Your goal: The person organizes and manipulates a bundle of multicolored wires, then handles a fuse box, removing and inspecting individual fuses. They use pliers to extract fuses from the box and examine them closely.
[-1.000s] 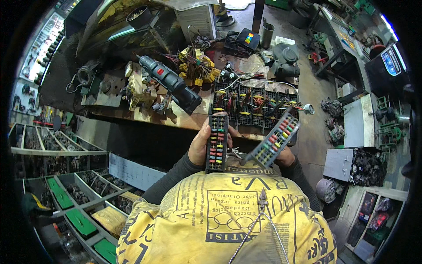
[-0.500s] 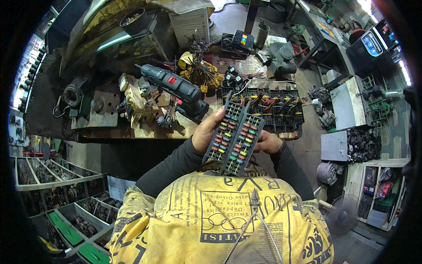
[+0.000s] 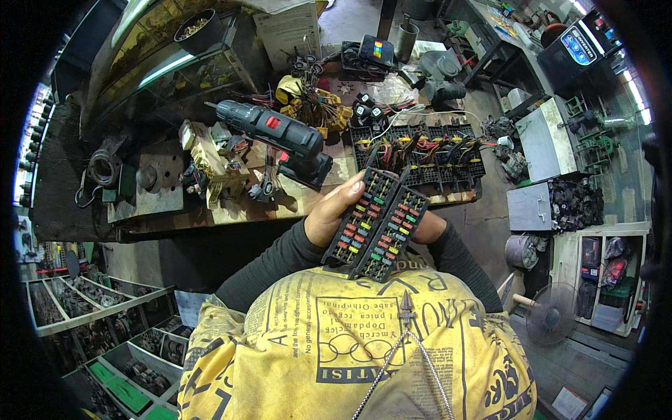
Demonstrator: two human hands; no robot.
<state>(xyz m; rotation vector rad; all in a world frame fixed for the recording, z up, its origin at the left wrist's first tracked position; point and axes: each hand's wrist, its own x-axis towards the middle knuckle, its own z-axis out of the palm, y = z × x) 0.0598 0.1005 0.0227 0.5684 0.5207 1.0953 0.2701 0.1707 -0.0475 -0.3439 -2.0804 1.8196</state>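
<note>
In front of my chest I hold a black fuse box, two long panels side by side with a gap between them. Rows of small red, blue, yellow and green blade fuses fill both panels. My left hand grips the left edge, its thumb laid on the upper left corner. At the right edge, my right hand presses against the box from behind, its fingers mostly hidden. Beyond the box, on the bench, sit black fuse-box housings with red and yellow wires.
A cordless drill stands on the workbench, left of the housings. Behind it are yellow connectors with wires. A metal flanged part lies at the far left. Parts shelves are at lower left, a fan at lower right.
The fuse box has turned slightly and dropped a little nearer my chest. My right hand's fingers, seen at its edge before, have slipped further behind it. The view has shifted a bit.
</note>
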